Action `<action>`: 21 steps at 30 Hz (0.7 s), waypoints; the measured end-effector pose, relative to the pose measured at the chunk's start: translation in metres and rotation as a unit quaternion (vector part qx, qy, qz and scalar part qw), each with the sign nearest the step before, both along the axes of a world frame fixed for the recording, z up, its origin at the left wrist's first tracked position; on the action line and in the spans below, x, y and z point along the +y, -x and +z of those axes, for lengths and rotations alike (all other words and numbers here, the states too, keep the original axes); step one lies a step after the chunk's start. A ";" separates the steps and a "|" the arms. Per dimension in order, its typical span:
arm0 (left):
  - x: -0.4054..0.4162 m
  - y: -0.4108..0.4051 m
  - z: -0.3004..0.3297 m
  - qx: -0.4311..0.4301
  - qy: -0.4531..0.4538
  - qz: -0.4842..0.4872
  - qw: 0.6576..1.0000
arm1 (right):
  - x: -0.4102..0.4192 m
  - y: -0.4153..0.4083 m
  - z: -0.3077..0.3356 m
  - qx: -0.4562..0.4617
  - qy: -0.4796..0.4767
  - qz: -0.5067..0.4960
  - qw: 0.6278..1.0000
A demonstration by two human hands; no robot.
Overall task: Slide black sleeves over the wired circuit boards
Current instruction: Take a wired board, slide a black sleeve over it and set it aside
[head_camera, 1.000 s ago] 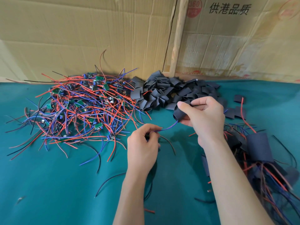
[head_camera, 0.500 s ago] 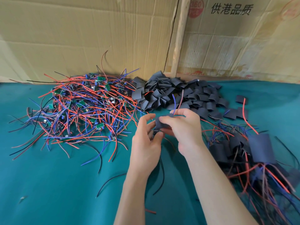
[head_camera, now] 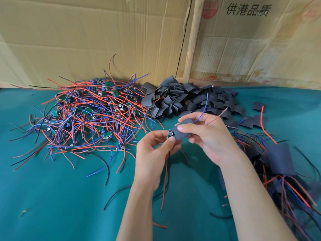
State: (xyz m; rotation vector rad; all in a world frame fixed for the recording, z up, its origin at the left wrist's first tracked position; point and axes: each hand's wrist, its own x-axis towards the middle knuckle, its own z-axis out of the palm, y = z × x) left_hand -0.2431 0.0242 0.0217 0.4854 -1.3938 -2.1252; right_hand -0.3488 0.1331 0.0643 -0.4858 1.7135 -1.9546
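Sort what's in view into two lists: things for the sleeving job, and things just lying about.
For the job:
- small green circuit board, pinched by the left hand
- flat black sleeve, held by the right hand
- tangled heap of red and blue wired boards
- pile of loose black sleeves
- sleeved boards

Lying about:
- brown cardboard sheets
- upright wooden slat
- teal table cloth

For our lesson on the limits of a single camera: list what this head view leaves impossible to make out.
- Circuit board, head view: mostly hidden inside the black sleeve and behind the left hand; how far in it sits is unclear.
- Right hand: its fingertips under the sleeve are hidden.
- Pile of sleeved boards: cut off by the right edge.
- Board components in the wire heap: too small to identify.
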 end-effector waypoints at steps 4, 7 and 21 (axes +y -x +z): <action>0.001 -0.001 0.000 -0.006 0.008 -0.024 1.000 | 0.006 0.003 0.002 0.021 0.014 0.032 0.999; 0.005 0.001 -0.001 -0.019 0.016 -0.033 0.999 | 0.008 0.003 0.003 0.049 0.018 0.070 0.996; 0.009 -0.002 -0.010 -0.039 0.106 0.013 0.993 | -0.001 0.006 -0.018 0.034 -0.002 0.009 0.999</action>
